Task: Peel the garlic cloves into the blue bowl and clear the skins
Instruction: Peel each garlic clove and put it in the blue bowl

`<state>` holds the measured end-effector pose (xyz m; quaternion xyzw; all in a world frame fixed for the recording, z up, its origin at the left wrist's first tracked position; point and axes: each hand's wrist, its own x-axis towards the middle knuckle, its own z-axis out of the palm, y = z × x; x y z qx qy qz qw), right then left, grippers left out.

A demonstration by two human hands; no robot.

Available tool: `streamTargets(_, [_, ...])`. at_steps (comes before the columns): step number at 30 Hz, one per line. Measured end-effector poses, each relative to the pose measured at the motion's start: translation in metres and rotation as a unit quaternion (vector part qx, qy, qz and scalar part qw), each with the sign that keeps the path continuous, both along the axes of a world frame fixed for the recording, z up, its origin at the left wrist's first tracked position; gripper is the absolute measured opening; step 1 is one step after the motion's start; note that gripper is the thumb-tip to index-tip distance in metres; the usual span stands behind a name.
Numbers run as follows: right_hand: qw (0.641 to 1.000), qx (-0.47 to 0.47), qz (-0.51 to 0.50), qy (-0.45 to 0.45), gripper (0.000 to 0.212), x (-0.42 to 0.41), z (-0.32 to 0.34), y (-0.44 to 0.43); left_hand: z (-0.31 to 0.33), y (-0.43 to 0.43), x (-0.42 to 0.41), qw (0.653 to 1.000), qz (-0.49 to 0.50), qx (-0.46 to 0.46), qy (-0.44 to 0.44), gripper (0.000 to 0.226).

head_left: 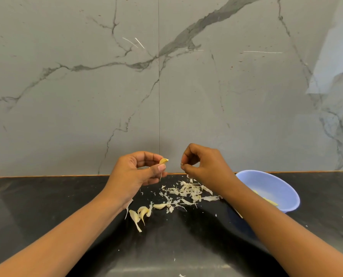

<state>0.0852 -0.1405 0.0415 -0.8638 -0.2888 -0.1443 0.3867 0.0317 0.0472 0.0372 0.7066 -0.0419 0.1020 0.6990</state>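
Black counter below a marble wall, which I judge mid-task: left hand pinches 1 partly peeled garlic clove at thumb and fingertips, unpeeled cloves and loose skins lie beneath uncleared, right hand nips a skin scrap in curled fingers, blue bowl at right holds peeled cloves.

l hand, r hand, bare forearms, short nails

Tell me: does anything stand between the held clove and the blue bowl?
Yes: the right hand, pinching a skin scrap, and its forearm lie between the clove in the left hand and the blue bowl.
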Motion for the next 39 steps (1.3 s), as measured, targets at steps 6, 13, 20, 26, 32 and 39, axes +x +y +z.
streamTargets(6, [0.994, -0.111, 0.003, 0.025, 0.015, 0.000, 0.008, -0.003, -0.005, 0.000, 0.000, 0.994, 0.031, 0.098, -0.025, 0.017])
streamTargets(13, [0.994, 0.053, 0.023, 0.093, 0.009, -0.010, 0.006, 0.006, -0.007, -0.001, -0.001, 0.973, 0.072, 0.205, -0.080, 0.017])
streamTargets(20, [0.999, 0.024, -0.006, 0.035, 0.009, -0.011, -0.001, 0.012, -0.008, -0.003, -0.001, 0.972, 0.062, 0.208, -0.088, 0.018])
streamTargets(26, [0.999, 0.049, -0.020, -0.015, 0.011, -0.018, -0.005, 0.020, -0.004, -0.002, 0.002, 0.996, 0.028, 0.077, -0.043, 0.017])
streamTargets(32, [0.994, 0.109, -0.027, 0.007, 0.010, -0.018, -0.007, 0.025, -0.003, -0.005, 0.001, 0.999, -0.014, -0.038, 0.000, 0.026])
streamTargets(39, [0.933, 0.235, 0.056, 0.266, 0.012, -0.015, 0.000, 0.016, -0.006, -0.001, 0.004, 0.999, 0.031, -0.008, -0.010, 0.018])
